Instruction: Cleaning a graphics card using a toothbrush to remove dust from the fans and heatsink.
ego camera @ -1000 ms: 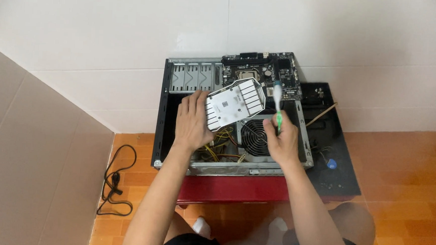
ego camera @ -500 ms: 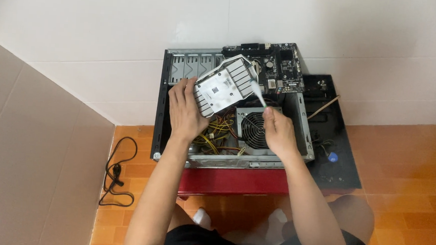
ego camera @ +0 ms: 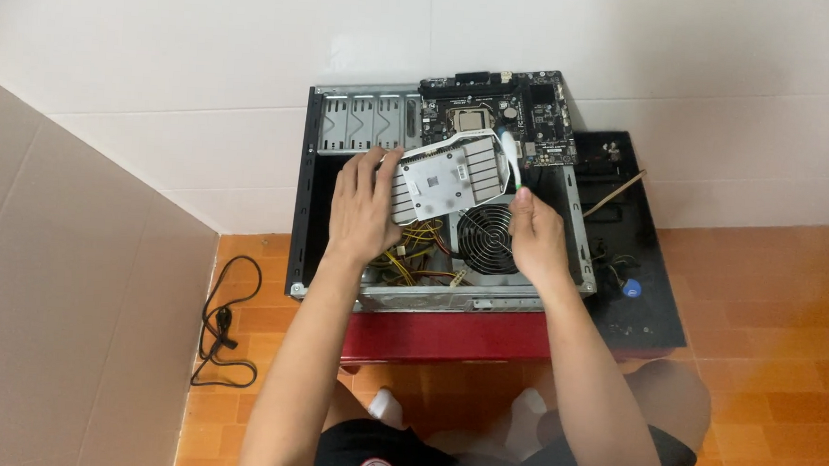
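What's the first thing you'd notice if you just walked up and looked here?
Right in the middle, an open computer case lies on its side on a red stand. The left hand and the right hand hold a white graphics card tilted over its round fan, with the green-and-black motherboard just behind. A black cable curls on the orange floor at the left.

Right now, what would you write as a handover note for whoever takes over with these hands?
Left hand: grips the left edge of the white graphics card.
Right hand: at the card's right end, holding a thin pale tool.
Card: tilted, lifted above the open computer case, over the fan and the yellow cables, just in front of the motherboard.
Done: case lies open.
Left: card is not seated anywhere.
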